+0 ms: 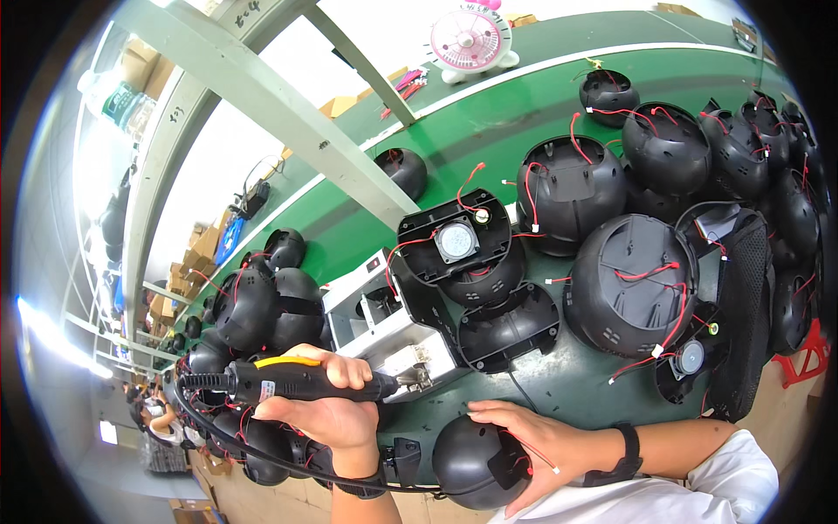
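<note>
My left hand (327, 419) is wrapped round a black electric screwdriver (297, 382) with a yellow lever; a cable trails from its back end. Its tip is at the front of a silver and black box-shaped screw feeder (356, 306). Resting on the curved side of a round black plastic shell (471, 458), my right hand (541, 437) holds it near the table's front edge. A red wire with a white plug comes out of this shell beside my fingers. Behind the feeder sits a black housing part (428, 262) carrying a round silver speaker (456, 240).
Several black round shells (630, 284) with red wires crowd the right side of the green table (532, 389). More shells (249, 307) stand at the left. An open black cover (509, 330) lies beside the feeder. A grey metal frame (288, 113) slants across, and a pink fan (470, 42) stands at the back.
</note>
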`<state>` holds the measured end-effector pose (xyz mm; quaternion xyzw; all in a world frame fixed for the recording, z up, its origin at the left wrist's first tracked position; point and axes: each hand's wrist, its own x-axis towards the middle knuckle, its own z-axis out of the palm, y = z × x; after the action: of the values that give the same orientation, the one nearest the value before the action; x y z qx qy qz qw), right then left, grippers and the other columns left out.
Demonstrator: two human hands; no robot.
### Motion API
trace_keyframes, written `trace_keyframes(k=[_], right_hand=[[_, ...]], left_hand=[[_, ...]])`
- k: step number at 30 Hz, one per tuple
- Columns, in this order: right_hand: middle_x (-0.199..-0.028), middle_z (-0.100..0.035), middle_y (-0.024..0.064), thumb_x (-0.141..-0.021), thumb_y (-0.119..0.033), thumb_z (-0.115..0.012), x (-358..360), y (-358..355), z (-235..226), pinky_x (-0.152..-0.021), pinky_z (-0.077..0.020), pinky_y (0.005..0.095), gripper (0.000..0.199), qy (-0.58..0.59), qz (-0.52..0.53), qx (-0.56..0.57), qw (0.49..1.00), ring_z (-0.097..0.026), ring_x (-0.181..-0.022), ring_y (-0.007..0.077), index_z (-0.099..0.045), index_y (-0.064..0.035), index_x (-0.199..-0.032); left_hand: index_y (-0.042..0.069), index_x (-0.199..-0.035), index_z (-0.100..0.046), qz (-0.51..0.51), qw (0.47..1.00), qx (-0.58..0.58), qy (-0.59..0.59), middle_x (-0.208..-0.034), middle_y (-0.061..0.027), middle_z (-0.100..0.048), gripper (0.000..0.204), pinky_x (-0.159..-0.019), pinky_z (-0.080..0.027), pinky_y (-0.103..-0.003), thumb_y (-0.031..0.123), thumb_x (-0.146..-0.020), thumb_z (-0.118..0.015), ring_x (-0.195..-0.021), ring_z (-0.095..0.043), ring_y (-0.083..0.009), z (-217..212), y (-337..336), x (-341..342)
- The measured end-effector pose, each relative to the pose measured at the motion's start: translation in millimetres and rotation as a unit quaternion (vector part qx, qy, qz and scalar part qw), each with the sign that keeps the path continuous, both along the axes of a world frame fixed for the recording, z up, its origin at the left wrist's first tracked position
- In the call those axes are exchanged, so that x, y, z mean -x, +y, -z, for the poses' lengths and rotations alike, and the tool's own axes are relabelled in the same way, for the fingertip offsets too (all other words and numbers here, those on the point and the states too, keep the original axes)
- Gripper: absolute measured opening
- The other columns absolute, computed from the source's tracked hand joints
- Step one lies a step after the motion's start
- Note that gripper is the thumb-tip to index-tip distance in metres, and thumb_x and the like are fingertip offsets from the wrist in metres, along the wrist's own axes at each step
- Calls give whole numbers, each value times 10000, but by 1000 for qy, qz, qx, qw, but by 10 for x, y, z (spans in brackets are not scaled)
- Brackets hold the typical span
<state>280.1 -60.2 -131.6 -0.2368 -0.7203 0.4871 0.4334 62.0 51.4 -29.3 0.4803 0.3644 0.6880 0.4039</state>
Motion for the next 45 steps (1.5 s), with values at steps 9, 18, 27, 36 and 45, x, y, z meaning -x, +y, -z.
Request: trace_keyframes(k=[9, 18, 27, 36, 45], right_hand=[[-1578, -282, 271, -582, -429, -991, -7, 37, 81, -1193, -340, 485, 1288, 19, -11, 20, 1000, -340, -1466, 428, -247, -42, -1560], [-1577, -280, 269, -586, -386, -986, 4, 21, 46, -1175, -360, 488, 1270, 5, -19, 10, 1000, -351, -1453, 438, -249, -67, -1570], [-1579, -273, 258, -595, -402, -981, -5, -13, 31, -1156, -389, 485, 1265, -4, -14, 13, 1000, -376, -1433, 434, -249, -86, -1578], [-1577, -274, 255, -590, -433, -984, -13, -11, 40, -1160, -388, 484, 1270, -10, -11, 8, 1000, -377, -1433, 432, -254, -90, -1571], [-1575, -283, 252, -575, -440, -991, -5, -31, 16, -1157, -396, 483, 1280, -9, -9, 8, 1000, -377, -1438, 431, -266, -76, -1565]], left_hand=[[105, -989, -536, -12, 982, 184, -44, -591, 22, -399, 873, -498, -362, -286, 942, -834, -344, -497, -393, -130, -53, 14, -206], [145, -979, -571, -9, 987, 115, -115, -581, 34, -384, 936, -495, -333, -306, 1014, -753, -306, -462, -362, -134, -53, -193, 119], [123, -998, -582, -6, 994, 9, -113, -636, 4, -473, 959, -538, -410, -303, 1008, -756, -303, -521, -434, -141, -47, -52, 179], [84, -1028, -547, -7, 1000, -5, 19, -643, -3, -478, 1011, -563, -426, -313, 1017, -729, -300, -534, -455, -150, 29, -51, -36], [-10, -950, -576, -23, 998, 27, 56, -632, -45, -497, 910, -484, -436, -303, 884, -864, -423, -506, -475, -147, -148, 162, -161]])
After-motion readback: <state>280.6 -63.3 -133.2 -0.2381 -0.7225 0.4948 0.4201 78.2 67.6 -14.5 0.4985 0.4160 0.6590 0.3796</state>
